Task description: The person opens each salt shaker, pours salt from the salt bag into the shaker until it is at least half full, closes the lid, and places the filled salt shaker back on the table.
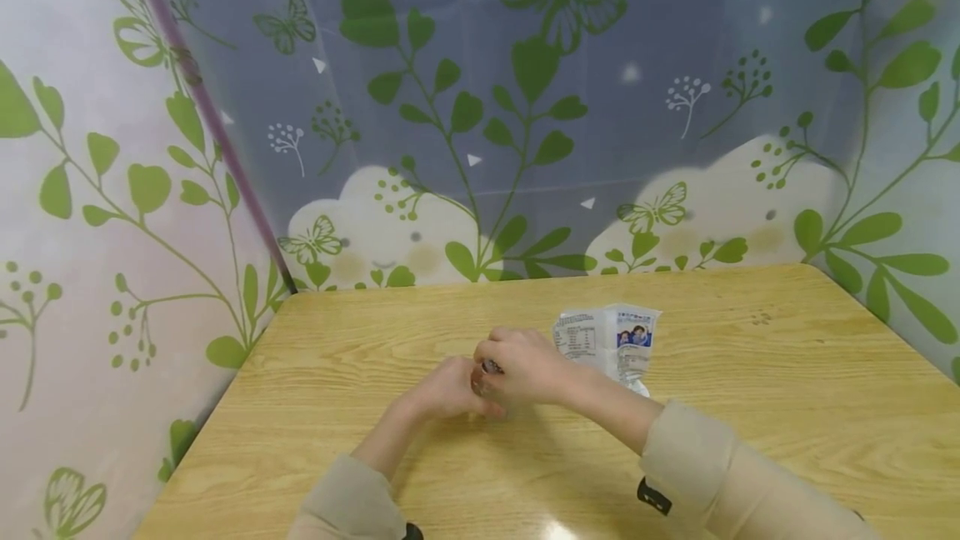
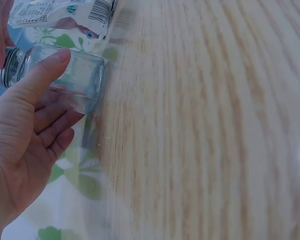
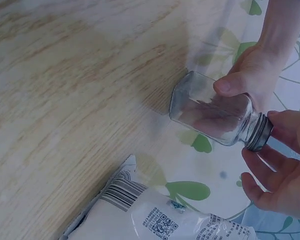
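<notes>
Nearest, two beige sleeves reach in over the desk [image 1: 247, 448], the left [image 1: 348, 497] from seven o'clock, the right [image 1: 690, 444] from four. Their bare hands meet just left of centre. The left hand [image 1: 450, 387] curls around a small clear glass jar [image 3: 205, 106], thumb across one side, fingers behind. The right hand [image 1: 528, 367] is bent over the top, thumb and fingertips pinching a ridged metal lid [image 3: 260, 133] at the jar's neck. The jar stands roughly upright between them; whether its base touches the desk, or how tightly the lid sits, I cannot tell.

The glass looks smooth, so a weak left-hand hold could let the jar spin or slip while the lid is turned. A lid held askew could catch on the rim — or drop if the fingertip pinch loosens. At two o'clock, just beyond the right wrist, lies a crumpled printed packet [image 1: 588, 340]; a wide swing of that arm could push it.

The desk is yellow wood grain, with a bright glare towards six o'clock and faint dark marks towards two. Beyond, cloth-like walls [image 1: 660, 123] carry green leaves, butterflies and smiling clouds.
</notes>
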Tool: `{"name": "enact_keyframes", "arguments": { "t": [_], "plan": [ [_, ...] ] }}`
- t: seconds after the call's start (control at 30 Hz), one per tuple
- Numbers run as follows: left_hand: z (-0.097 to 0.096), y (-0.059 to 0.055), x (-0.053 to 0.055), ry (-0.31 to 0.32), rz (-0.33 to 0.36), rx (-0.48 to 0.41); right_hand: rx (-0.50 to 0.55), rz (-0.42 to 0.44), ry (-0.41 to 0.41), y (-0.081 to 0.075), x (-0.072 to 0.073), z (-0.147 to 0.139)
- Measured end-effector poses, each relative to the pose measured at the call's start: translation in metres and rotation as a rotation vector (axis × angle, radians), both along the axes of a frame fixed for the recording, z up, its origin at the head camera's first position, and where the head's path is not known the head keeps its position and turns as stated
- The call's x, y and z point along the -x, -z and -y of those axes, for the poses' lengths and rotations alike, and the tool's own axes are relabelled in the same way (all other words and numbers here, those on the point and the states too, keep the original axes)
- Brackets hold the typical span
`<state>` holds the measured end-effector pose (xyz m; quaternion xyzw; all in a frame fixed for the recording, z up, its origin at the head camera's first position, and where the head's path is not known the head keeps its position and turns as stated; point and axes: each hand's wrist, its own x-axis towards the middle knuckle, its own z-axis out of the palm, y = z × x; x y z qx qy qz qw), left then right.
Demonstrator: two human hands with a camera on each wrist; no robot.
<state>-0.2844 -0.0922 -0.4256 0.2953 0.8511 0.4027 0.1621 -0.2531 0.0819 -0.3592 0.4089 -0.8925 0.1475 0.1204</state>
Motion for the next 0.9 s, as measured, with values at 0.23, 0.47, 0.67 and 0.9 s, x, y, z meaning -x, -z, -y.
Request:
{"name": "enact_keyframes", "arguments": {
  "t": [0.23, 0.47, 0.67, 0.9],
  "plan": [
    [-0.002, 0.0, -0.002, -0.004, 0.006, -0.004, -0.079, -0.095, -0.008, 0.003, 0.002, -0.003],
    [-0.002, 0.001, -0.005, -0.022, -0.015, -0.008, -0.101, -0.085, -0.037, 0.003, 0.003, -0.007],
    [-0.002, 0.002, -0.004, -0.015, -0.059, -0.009, -0.101, -0.033, -0.056, 0.002, 0.006, -0.011],
    [-0.001, 0.003, -0.004, -0.013, -0.058, -0.03, -0.108, -0.031, -0.052, 0.001, 0.005, -0.009]
  ]
}}
